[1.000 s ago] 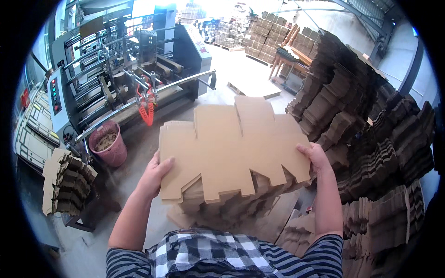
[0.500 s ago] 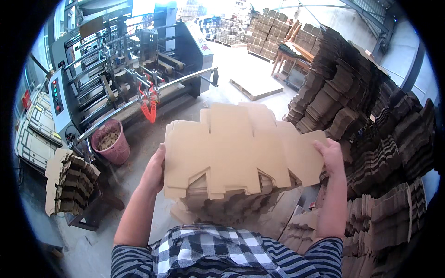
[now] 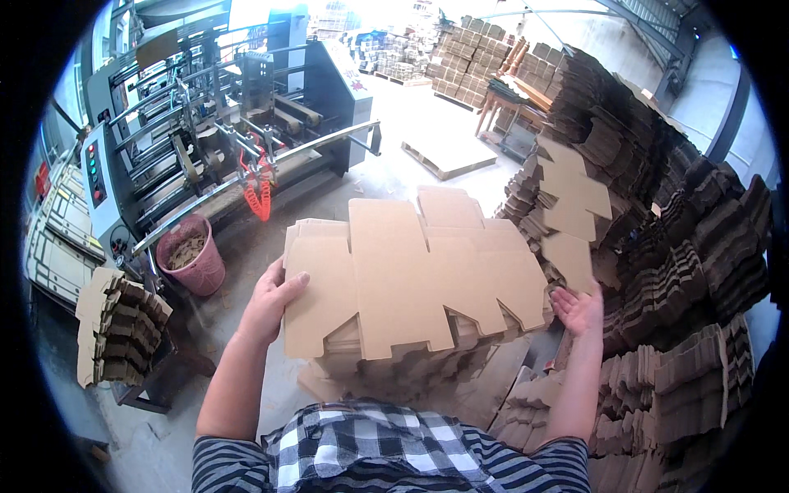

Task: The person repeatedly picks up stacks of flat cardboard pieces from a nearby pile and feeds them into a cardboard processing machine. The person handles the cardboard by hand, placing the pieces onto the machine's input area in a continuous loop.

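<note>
Head view: left hand grips the 9 o'clock edge of the top cardboard blank, thumb on top and fingers under; right hand is open, palm up, at the 3 o'clock edge, seemingly not gripping. Blank lies on the stack at centre. Judged step: squaring the sheet on the pile; next calls for pressing both side edges flush.

Our right hand has let go of the cardboard blanks and now lies open beside them.
</note>
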A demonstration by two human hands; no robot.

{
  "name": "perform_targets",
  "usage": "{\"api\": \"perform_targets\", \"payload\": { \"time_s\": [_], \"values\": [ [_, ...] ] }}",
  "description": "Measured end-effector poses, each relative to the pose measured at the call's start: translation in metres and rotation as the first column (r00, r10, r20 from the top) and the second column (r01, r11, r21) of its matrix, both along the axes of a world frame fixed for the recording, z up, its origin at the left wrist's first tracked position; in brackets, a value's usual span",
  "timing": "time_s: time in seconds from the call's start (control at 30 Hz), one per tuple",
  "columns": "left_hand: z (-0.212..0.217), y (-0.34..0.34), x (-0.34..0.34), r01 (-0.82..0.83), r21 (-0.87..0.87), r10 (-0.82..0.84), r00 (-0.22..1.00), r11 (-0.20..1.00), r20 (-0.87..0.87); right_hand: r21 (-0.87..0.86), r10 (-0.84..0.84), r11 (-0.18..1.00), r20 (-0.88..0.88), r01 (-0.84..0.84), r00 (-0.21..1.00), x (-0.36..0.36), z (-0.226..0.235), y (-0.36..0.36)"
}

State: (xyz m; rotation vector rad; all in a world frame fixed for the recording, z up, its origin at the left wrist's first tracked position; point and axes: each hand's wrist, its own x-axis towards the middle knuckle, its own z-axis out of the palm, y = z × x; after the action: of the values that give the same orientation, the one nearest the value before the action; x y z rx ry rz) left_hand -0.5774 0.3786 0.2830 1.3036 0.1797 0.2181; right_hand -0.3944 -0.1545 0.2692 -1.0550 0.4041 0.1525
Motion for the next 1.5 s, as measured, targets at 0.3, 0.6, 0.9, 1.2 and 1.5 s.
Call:
{"api": "perform_targets", "payload": {
  "time_s": [0.3,0.6,0.9,1.2,1.5],
  "values": [
    [0.001,-0.002,0.002,-0.011,0.023,0.013,0.997,1.0,-0.073,-0.701,0.555,0.605,0.033,-0.376,0.831,0.027,0.015,0.087],
    [-0.005,0.004,0.007,-0.034,-0.214,0.022,0.998,0.976,-0.057,-0.984,0.459,-0.125,-0.172,-0.128,0.871,0.002,0.084,0.113],
    [-0.029,0.024,0.018,-0.039,0.0,0.038,0.977,0.999,0.209,-0.394,0.275,0.916,0.475,-0.077,0.836,-0.014,0.066,0.09],
    [-0.017,0.037,0.013,-0.12,0.1,0.102,0.98,0.988,0.172,-0.043,-0.224,0.956,0.538,0.291,0.812,-0.032,0.021,-0.05],
    [-0.015,0.014,0.017,-0.012,0.091,0.016,0.999,0.996,-0.043,-0.565,-0.269,-0.641,0.799,0.519,0.538,-0.1,-0.067,-0.124]
  ]
}}
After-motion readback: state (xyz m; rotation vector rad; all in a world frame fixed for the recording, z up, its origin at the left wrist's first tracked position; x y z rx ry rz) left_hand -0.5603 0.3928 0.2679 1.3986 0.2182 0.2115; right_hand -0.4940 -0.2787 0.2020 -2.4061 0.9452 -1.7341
